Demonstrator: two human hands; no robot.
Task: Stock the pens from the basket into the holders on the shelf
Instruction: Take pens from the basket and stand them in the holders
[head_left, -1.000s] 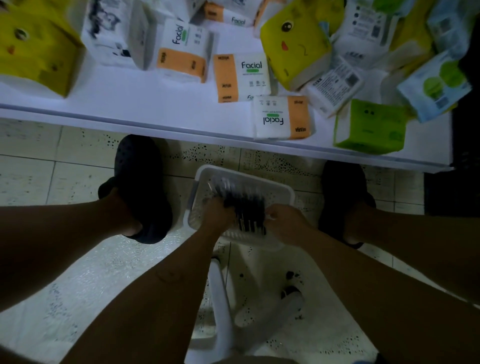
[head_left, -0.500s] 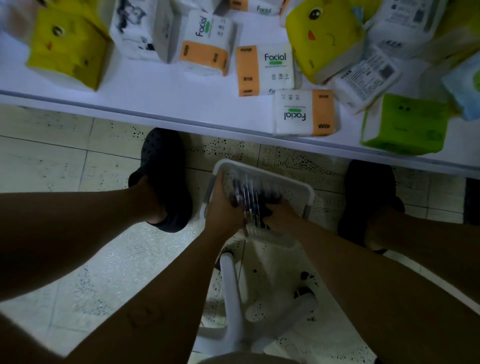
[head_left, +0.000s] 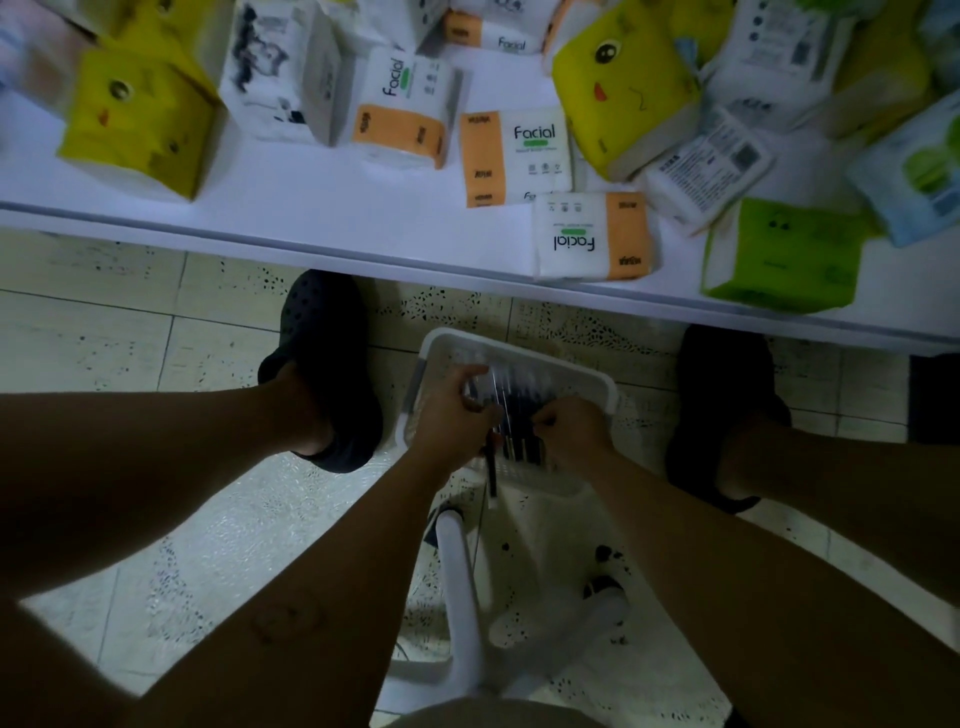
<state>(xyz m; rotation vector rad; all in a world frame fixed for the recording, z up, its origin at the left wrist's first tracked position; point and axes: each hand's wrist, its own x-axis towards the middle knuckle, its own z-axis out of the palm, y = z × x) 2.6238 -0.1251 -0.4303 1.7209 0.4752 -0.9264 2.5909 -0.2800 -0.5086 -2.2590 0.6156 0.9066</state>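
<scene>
Both hands, left (head_left: 453, 415) and right (head_left: 570, 434), fingers grasping pens (head_left: 511, 421) in basket (head_left: 597, 387), pens lengthwise toward shelf (head_left: 311, 218).

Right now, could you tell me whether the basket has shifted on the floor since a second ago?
No. The basket sits in the same spot between the left shoe and the right shoe; only the view shifted.

White plastic basket (head_left: 519, 348); glossy speckled floor tiles (head_left: 156, 322).
</scene>
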